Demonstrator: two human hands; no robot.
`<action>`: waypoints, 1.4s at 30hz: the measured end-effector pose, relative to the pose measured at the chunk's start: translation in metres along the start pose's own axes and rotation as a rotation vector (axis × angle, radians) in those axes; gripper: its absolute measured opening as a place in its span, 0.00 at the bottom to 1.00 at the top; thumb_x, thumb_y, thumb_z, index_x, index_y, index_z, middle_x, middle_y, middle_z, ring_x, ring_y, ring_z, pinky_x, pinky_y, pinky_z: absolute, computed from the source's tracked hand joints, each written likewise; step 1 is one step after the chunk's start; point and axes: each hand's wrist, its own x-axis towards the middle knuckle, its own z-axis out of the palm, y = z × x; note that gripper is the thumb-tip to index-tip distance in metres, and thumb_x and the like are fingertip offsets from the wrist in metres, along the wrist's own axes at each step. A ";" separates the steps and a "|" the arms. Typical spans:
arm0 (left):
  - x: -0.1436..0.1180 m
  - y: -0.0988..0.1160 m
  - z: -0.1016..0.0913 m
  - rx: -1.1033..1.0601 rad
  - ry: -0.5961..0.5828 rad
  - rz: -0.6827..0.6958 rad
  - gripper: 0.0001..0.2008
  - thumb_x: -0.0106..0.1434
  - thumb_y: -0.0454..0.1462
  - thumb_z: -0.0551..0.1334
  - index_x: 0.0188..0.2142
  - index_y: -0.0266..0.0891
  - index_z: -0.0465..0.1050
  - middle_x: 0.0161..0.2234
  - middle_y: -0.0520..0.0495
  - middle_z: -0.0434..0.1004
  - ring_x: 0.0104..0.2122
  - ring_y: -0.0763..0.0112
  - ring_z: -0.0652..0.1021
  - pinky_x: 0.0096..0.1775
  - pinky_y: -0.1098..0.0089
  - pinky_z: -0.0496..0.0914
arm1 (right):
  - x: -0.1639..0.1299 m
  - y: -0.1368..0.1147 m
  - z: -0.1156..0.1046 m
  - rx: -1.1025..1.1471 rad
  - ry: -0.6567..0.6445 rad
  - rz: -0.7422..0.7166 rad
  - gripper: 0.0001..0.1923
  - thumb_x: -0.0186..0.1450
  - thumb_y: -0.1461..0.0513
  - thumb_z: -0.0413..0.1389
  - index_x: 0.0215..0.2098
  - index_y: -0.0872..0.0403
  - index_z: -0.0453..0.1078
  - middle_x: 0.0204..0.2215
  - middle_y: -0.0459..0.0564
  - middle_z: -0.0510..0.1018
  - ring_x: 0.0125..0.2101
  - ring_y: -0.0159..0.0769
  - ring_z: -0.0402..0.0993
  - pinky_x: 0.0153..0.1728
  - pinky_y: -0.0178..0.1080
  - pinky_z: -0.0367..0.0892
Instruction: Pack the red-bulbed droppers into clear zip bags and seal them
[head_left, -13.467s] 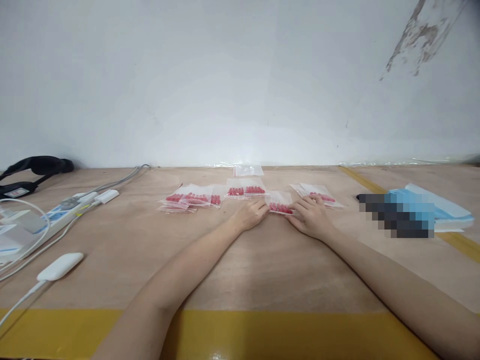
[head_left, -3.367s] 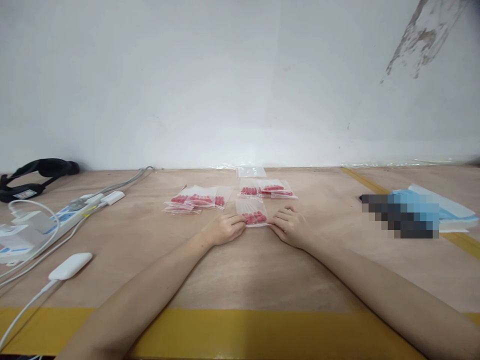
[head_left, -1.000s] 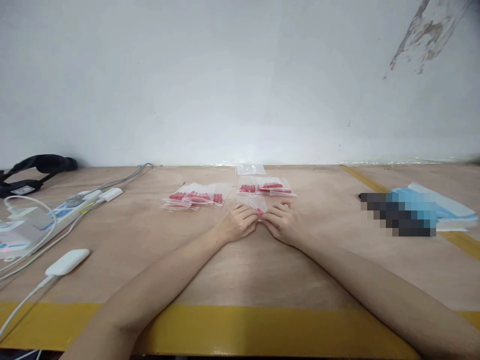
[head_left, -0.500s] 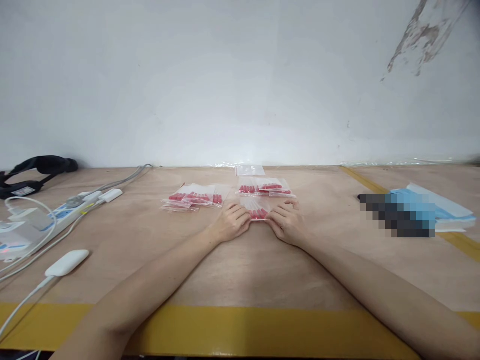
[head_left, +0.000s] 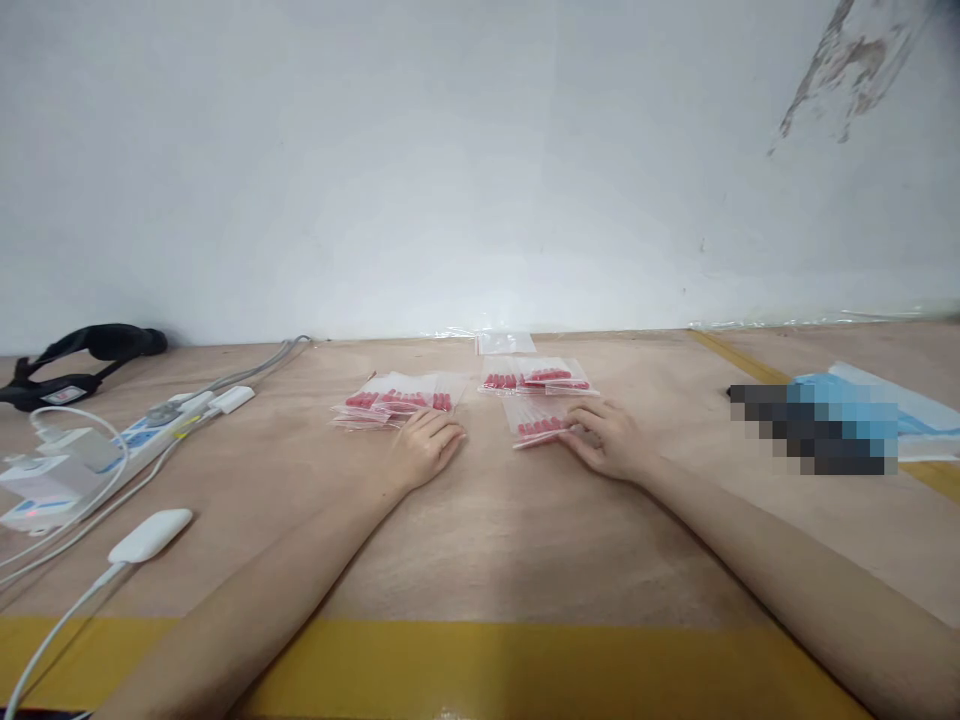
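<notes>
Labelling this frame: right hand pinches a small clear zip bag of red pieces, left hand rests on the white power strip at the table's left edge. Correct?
Not quite. In the head view the left hand rests by the pile of clear zip bags of red pieces, apart from the white power strip. The right hand does pinch a small clear zip bag of red pieces.

Wooden table (head_left: 480, 540) bears bagged red pieces (head_left: 397, 402), power strip (head_left: 112, 452)

Hands: two, left hand (head_left: 426, 447) and right hand (head_left: 611, 437)
Bag by the right hand: one small zip bag of red pieces (head_left: 538, 419)
Left pile (head_left: 397, 399): several bags, overlapping, count unclear
Centre group (head_left: 534, 377): about two bags
Empty zip bag (head_left: 505, 343): one
Power strip (head_left: 120, 447): one
</notes>
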 end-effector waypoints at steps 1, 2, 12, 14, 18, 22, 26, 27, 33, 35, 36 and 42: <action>0.001 0.001 0.001 0.003 -0.018 -0.010 0.06 0.62 0.34 0.54 0.34 0.38 0.70 0.34 0.46 0.75 0.37 0.66 0.73 0.41 0.63 0.66 | 0.001 -0.003 0.002 0.000 -0.038 -0.032 0.10 0.60 0.58 0.54 0.38 0.53 0.69 0.38 0.51 0.75 0.38 0.37 0.69 0.39 0.40 0.59; 0.003 0.003 0.002 0.015 -0.036 -0.031 0.06 0.62 0.34 0.55 0.36 0.39 0.70 0.35 0.45 0.75 0.39 0.64 0.73 0.43 0.62 0.66 | 0.001 -0.007 0.005 -0.016 -0.062 -0.055 0.14 0.59 0.57 0.55 0.42 0.52 0.69 0.41 0.52 0.73 0.41 0.38 0.69 0.40 0.40 0.60; -0.001 -0.027 -0.019 0.212 -0.181 -0.274 0.19 0.56 0.43 0.58 0.47 0.40 0.66 0.48 0.39 0.70 0.51 0.50 0.67 0.55 0.43 0.47 | 0.018 -0.005 -0.004 0.309 -0.009 0.239 0.11 0.63 0.60 0.50 0.40 0.48 0.73 0.37 0.49 0.78 0.36 0.37 0.74 0.34 0.40 0.69; -0.008 -0.042 -0.025 0.237 -0.245 -0.306 0.19 0.56 0.40 0.56 0.48 0.42 0.66 0.49 0.42 0.69 0.51 0.52 0.67 0.54 0.44 0.50 | 0.027 0.011 -0.018 0.566 -0.016 0.467 0.12 0.62 0.55 0.51 0.36 0.50 0.74 0.29 0.49 0.79 0.28 0.36 0.75 0.26 0.38 0.71; -0.020 -0.065 -0.025 0.208 -0.282 -0.362 0.14 0.62 0.38 0.50 0.42 0.45 0.72 0.44 0.46 0.73 0.44 0.59 0.73 0.45 0.57 0.66 | 0.032 0.049 -0.040 0.886 0.156 0.803 0.15 0.56 0.50 0.57 0.33 0.52 0.75 0.27 0.51 0.79 0.25 0.35 0.75 0.25 0.40 0.73; -0.018 -0.066 -0.020 0.130 -0.124 -0.394 0.16 0.64 0.37 0.48 0.37 0.41 0.75 0.40 0.46 0.76 0.40 0.62 0.75 0.40 0.64 0.70 | 0.023 0.078 -0.037 0.837 0.377 0.823 0.16 0.54 0.50 0.58 0.34 0.51 0.74 0.33 0.50 0.78 0.33 0.38 0.76 0.38 0.46 0.73; -0.005 -0.043 -0.012 0.052 0.081 -0.405 0.14 0.64 0.34 0.49 0.38 0.38 0.74 0.37 0.45 0.77 0.38 0.63 0.76 0.40 0.64 0.70 | 0.014 0.094 -0.009 0.614 0.357 0.698 0.16 0.56 0.50 0.56 0.36 0.51 0.75 0.38 0.51 0.77 0.43 0.42 0.72 0.49 0.49 0.64; -0.002 -0.034 -0.010 0.012 0.113 -0.390 0.14 0.64 0.34 0.50 0.38 0.38 0.74 0.37 0.45 0.77 0.38 0.64 0.76 0.41 0.65 0.70 | 0.012 0.098 -0.001 0.567 0.340 0.661 0.16 0.57 0.51 0.55 0.36 0.52 0.75 0.39 0.52 0.77 0.44 0.42 0.71 0.50 0.49 0.63; 0.012 0.023 0.009 -0.309 0.019 -0.230 0.13 0.65 0.33 0.51 0.43 0.40 0.72 0.42 0.47 0.75 0.42 0.69 0.75 0.45 0.66 0.70 | -0.005 0.124 0.025 0.472 0.023 0.546 0.14 0.54 0.55 0.56 0.37 0.51 0.75 0.40 0.51 0.76 0.46 0.43 0.69 0.51 0.48 0.60; 0.015 0.036 0.014 -0.374 -0.040 -0.199 0.12 0.65 0.34 0.52 0.43 0.40 0.72 0.42 0.47 0.76 0.42 0.68 0.75 0.46 0.66 0.70 | -0.007 0.125 0.021 0.463 -0.093 0.555 0.16 0.51 0.56 0.58 0.38 0.49 0.75 0.41 0.49 0.76 0.47 0.45 0.68 0.51 0.49 0.60; 0.016 0.040 0.017 -0.403 -0.070 -0.187 0.11 0.65 0.35 0.53 0.43 0.40 0.73 0.42 0.47 0.76 0.43 0.68 0.75 0.46 0.66 0.70 | -0.007 0.121 0.017 0.446 -0.096 0.555 0.16 0.51 0.56 0.58 0.39 0.49 0.74 0.42 0.50 0.76 0.48 0.46 0.67 0.51 0.49 0.60; 0.031 0.049 0.025 -0.512 -0.179 -0.147 0.11 0.65 0.35 0.54 0.45 0.41 0.71 0.44 0.47 0.74 0.45 0.68 0.73 0.48 0.65 0.68 | 0.018 0.030 -0.006 0.372 -0.139 0.187 0.17 0.55 0.52 0.57 0.40 0.50 0.71 0.40 0.52 0.74 0.43 0.42 0.69 0.45 0.45 0.63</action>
